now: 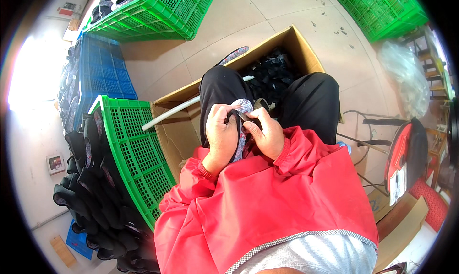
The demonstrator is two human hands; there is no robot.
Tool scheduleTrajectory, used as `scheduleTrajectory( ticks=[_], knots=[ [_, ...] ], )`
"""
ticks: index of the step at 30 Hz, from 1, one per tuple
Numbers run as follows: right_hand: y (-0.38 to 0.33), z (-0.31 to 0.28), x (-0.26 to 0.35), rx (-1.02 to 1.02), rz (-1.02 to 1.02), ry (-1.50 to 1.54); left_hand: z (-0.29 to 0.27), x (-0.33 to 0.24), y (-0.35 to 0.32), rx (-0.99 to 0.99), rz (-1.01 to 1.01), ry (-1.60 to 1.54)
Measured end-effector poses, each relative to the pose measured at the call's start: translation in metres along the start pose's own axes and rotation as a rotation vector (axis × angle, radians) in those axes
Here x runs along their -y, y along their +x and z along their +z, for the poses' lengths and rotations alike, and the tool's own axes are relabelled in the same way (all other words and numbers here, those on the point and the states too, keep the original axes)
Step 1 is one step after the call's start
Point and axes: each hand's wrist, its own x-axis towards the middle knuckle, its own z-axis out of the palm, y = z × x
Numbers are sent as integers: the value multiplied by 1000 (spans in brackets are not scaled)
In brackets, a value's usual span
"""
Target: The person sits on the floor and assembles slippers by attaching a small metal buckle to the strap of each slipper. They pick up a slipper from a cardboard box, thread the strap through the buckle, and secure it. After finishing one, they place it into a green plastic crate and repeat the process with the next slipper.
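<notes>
Just above my lap, my left hand (pixel 221 131) is closed around a black shoe upper with a grey-and-red patterned lining (pixel 244 105). My right hand (pixel 267 136) pinches at the shoe upper's edge from the other side, thumb and forefinger together on a dark strip. Whether that strip is part of the shoe upper or a small tool, I cannot tell. Between my knees stands an open cardboard box (pixel 306 49) with black pieces (pixel 272 75) in it. A white tube (pixel 172 112) lies slanting across the box, passing behind my left knee.
A green crate (pixel 138 145) stands at my left, beside a heap of black shoe uppers (pixel 93 188). Farther off are a blue crate (pixel 103 66) and green crates (pixel 177 11) on the tiled floor. On the right are a clear plastic bag (pixel 406 78) and a red-and-black round object (pixel 409 147).
</notes>
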Motion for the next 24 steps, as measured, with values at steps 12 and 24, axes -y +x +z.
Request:
scheduleTrajectory(
  ticks=[12,24],
  knots=[
    [-2,4,-1,-57,6,-25,2,2,0,-21,31,46],
    [7,3,-25,-133,429,795,-4,-20,6,54,103,248]
  ],
)
